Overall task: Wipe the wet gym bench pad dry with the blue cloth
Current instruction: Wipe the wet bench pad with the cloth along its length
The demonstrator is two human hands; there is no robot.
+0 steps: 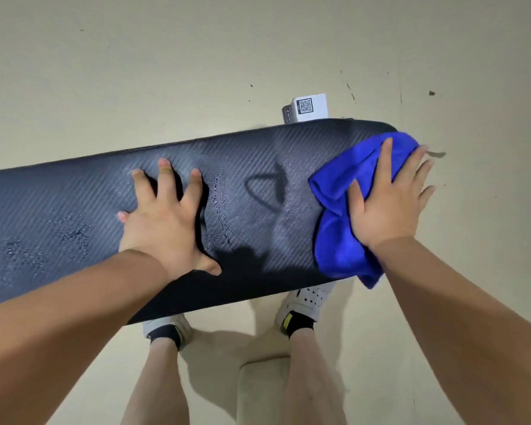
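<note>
My right hand (pixel 387 197) presses flat, fingers spread, on crumpled blue microfibre cloth (pixel 341 228) at the end of the black textured droplet-beaded bench pad (pixel 74 216); left hand (pixel 166 222) splayed flat on pad.

White QR-coded box (pixel 311 107) on beige floor (pixel 166 72) behind the bench

The one camera on my head is looking steeply down, close over the long black textured bench pad (pixel 74 216). Its wide lens is taking in both forearms, my white shoes (pixel 307 305) and the pale beige floor (pixel 166 72) all around.
</note>
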